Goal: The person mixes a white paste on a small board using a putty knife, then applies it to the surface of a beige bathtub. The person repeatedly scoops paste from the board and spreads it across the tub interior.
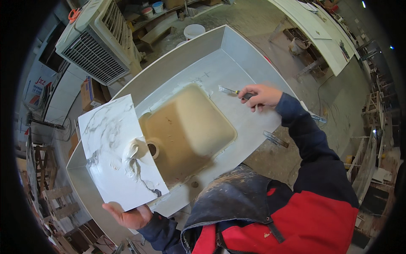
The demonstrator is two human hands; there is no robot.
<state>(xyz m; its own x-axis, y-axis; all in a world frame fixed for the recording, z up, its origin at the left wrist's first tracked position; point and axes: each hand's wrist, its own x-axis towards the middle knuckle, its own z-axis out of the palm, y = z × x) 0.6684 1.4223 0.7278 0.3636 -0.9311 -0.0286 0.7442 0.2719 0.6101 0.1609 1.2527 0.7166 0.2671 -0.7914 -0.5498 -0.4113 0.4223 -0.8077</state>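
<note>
At the far left stands a grey cooler (95, 44) with slatted grilles, a cardboard box (91, 93) just below it. The left hand (129, 216) comes in at the near left, its fingers (111, 208) closed on the near edge of a white marbled tile (108, 135), holding it tilted over the left part of the countertop (249, 122). A heap of white putty (134, 150) sits on the tile's right half, smeared in swirls. Right of the tile, the beige sink (190, 131) is set into the grey countertop, its drain hole (152, 149) showing just beside the tile's edge; white paste rims the sink's far side. Farther right, the right hand (260, 96) rests over the countertop just beyond the sink's far right corner, fingers (249, 94) gripping the handle of a scraper (228, 90), whose blade points left and touches the surface. A white bucket (194, 30) stands on the floor beyond the countertop. At the far right runs a long white table (321, 38)
</note>
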